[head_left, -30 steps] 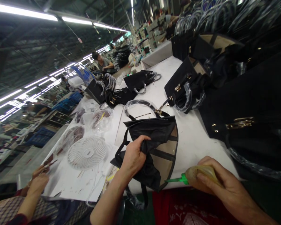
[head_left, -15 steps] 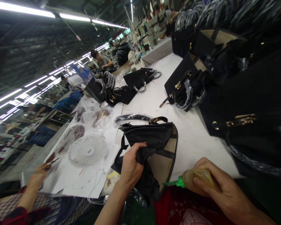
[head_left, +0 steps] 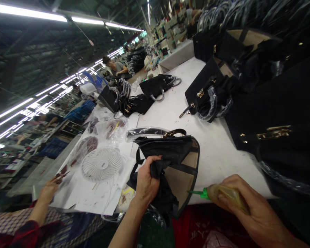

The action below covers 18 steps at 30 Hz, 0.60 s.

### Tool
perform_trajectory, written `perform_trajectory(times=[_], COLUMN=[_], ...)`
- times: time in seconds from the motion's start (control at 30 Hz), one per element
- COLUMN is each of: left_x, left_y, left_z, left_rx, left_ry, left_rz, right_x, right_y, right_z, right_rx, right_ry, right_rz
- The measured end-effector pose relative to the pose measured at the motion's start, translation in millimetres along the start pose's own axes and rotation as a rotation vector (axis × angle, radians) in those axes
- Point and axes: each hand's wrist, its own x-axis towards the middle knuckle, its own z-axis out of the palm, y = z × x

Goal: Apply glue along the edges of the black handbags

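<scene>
Head view: left hand (head_left: pixel 147 182) clutches black cloth (head_left: pixel 166 194), right hand (head_left: pixel 245 198) grips bottle (head_left: pixel 223 193); fan (head_left: pixel 102 164) and bags (head_left: pixel 271 106) flank them.

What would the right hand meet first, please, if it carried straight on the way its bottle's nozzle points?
Probably the beige panel of the black handbag, met by the green nozzle of the squeeze bottle in the right hand. The nozzle overlaps that panel, but depth is unclear, so contact cannot be confirmed.

A fan (head_left: pixel 102 164) blocks left of the held bag (head_left: pixel 167 150), open tabletop (head_left: pixel 214 151) right.
</scene>
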Motion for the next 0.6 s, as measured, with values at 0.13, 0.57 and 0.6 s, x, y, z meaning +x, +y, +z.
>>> perform_trajectory(times=[0.13,0.57,0.6], left_x=[-1.1,-5.5,-5.7], left_y=[3.1,0.6,0.5], left_z=[-0.3,0.7,0.6], left_rx=[-0.013,-0.045,-0.045], left_ry=[0.008,0.034,0.042], left_rz=[0.033,0.037,0.030], right_x=[-0.3,-4.0,-3.4], right_y=[-7.0,-11.8,-12.7], right_z=[1.5,0.2,0.8], right_rx=[0.071,-0.001,-0.037], right_ry=[-0.047,-0.052,-0.020], right_rz=[0.012,-0.006,-0.011])
